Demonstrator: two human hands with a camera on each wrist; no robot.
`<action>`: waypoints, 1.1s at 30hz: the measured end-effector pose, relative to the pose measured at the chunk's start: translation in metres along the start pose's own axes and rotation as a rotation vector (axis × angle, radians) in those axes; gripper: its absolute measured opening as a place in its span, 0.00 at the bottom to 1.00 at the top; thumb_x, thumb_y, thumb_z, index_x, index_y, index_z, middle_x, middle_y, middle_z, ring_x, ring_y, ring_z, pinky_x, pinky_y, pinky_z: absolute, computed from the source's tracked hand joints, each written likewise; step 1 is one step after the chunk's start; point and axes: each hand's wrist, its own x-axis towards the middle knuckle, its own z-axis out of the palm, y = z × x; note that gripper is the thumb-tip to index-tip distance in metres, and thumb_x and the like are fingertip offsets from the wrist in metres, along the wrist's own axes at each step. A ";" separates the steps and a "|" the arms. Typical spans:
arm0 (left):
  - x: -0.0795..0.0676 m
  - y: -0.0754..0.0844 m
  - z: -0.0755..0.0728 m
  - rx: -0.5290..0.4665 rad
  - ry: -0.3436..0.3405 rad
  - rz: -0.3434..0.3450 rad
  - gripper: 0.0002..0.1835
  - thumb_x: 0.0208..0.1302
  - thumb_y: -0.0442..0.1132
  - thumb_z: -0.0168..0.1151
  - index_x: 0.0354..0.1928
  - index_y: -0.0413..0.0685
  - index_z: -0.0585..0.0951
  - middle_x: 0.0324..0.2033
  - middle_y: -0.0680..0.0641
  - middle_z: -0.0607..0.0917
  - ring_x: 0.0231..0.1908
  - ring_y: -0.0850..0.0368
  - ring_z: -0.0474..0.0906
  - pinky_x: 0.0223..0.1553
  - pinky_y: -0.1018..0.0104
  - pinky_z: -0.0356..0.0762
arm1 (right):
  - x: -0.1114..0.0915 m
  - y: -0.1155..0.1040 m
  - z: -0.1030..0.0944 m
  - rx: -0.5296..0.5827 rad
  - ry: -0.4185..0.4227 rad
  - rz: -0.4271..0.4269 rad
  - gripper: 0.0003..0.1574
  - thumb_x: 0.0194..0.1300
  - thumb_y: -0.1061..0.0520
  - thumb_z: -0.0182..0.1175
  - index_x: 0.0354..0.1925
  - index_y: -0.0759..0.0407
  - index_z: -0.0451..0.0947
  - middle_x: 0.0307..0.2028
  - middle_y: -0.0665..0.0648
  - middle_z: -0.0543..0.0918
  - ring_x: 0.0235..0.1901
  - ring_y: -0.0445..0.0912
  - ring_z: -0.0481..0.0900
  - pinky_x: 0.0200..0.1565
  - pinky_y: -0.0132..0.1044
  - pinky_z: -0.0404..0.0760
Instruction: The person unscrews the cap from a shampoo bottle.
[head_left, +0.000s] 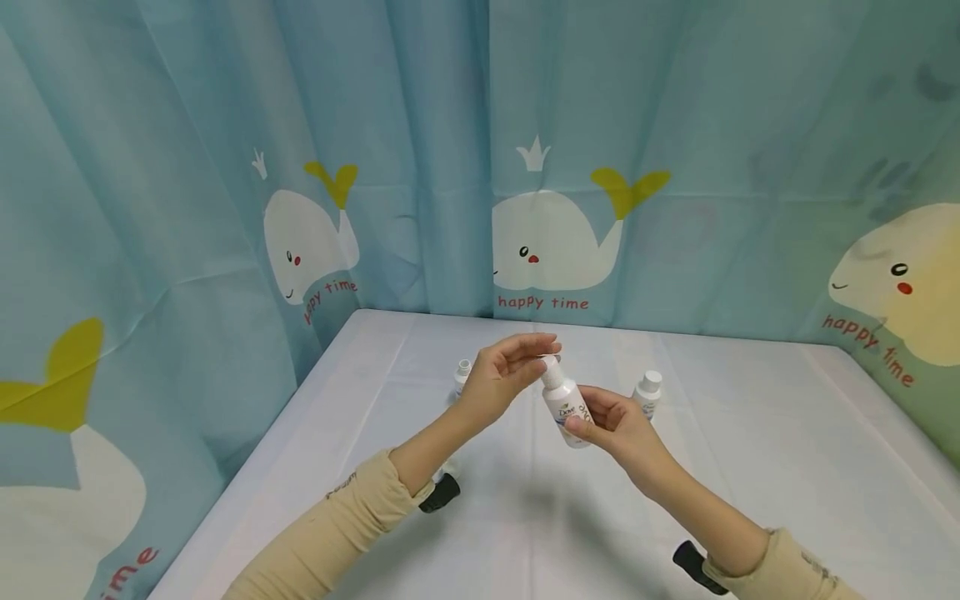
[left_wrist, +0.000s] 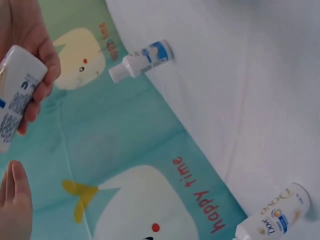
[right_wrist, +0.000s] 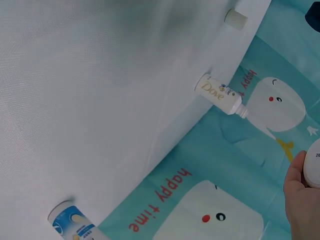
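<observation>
My right hand [head_left: 618, 429] grips the body of a white Dove bottle [head_left: 564, 408], which tilts above the table. At its top, my left hand [head_left: 498, 375] has its thumb against the white cap [head_left: 551, 372], with the fingers arched over it. From the left wrist view, the back label of the held bottle [left_wrist: 17, 92] shows, and the left fingers [left_wrist: 19, 182] lie fairly straight; the thumb is hidden there. The right wrist view catches only the bottle's base [right_wrist: 313, 165] and part of the right hand [right_wrist: 302, 200].
An uncapped Dove bottle [right_wrist: 220, 94] stands on the table at the left, its narrow neck bare. Near it is a loose white cap [right_wrist: 235, 19]. A capped bottle [head_left: 648, 393] with a blue label stands at the right. Whale-print curtains [head_left: 420, 167] hang behind the white table [head_left: 750, 417].
</observation>
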 end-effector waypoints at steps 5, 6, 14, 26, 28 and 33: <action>0.000 0.000 -0.008 -0.066 -0.142 -0.012 0.40 0.64 0.58 0.52 0.67 0.35 0.62 0.65 0.35 0.67 0.66 0.43 0.65 0.64 0.57 0.68 | -0.001 0.000 -0.002 0.002 0.011 -0.001 0.32 0.64 0.58 0.61 0.61 0.73 0.65 0.53 0.68 0.78 0.42 0.34 0.80 0.46 0.28 0.80; 0.000 0.000 -0.010 -0.090 -0.169 -0.029 0.37 0.67 0.54 0.52 0.69 0.37 0.59 0.67 0.36 0.65 0.67 0.44 0.63 0.65 0.57 0.66 | -0.001 0.000 -0.002 0.004 0.012 -0.001 0.32 0.64 0.58 0.61 0.61 0.73 0.65 0.53 0.67 0.78 0.42 0.34 0.80 0.46 0.28 0.79; 0.000 -0.004 -0.014 -0.113 -0.236 -0.062 0.27 0.69 0.33 0.51 0.68 0.36 0.61 0.67 0.38 0.65 0.67 0.45 0.62 0.64 0.63 0.67 | 0.000 -0.002 -0.001 0.001 0.010 0.014 0.33 0.64 0.58 0.61 0.61 0.73 0.65 0.55 0.70 0.76 0.43 0.33 0.80 0.47 0.28 0.79; 0.000 -0.006 -0.005 -0.110 -0.031 -0.117 0.29 0.58 0.38 0.66 0.59 0.32 0.72 0.52 0.38 0.80 0.42 0.65 0.78 0.48 0.68 0.80 | 0.001 0.001 -0.001 0.009 0.010 0.027 0.33 0.63 0.57 0.62 0.61 0.73 0.66 0.54 0.69 0.77 0.42 0.34 0.80 0.46 0.28 0.79; 0.000 -0.005 -0.003 -0.117 -0.013 -0.129 0.26 0.58 0.33 0.65 0.59 0.31 0.72 0.49 0.44 0.80 0.40 0.65 0.78 0.45 0.71 0.81 | 0.002 0.002 -0.001 0.015 0.000 0.017 0.33 0.63 0.57 0.62 0.61 0.73 0.66 0.54 0.68 0.78 0.43 0.34 0.81 0.46 0.28 0.80; 0.000 -0.007 0.000 -0.143 -0.001 -0.133 0.34 0.52 0.47 0.70 0.54 0.27 0.74 0.45 0.48 0.81 0.36 0.65 0.78 0.41 0.74 0.81 | 0.002 0.002 -0.001 0.023 -0.009 0.003 0.33 0.63 0.57 0.61 0.61 0.74 0.65 0.53 0.65 0.79 0.42 0.34 0.81 0.46 0.29 0.80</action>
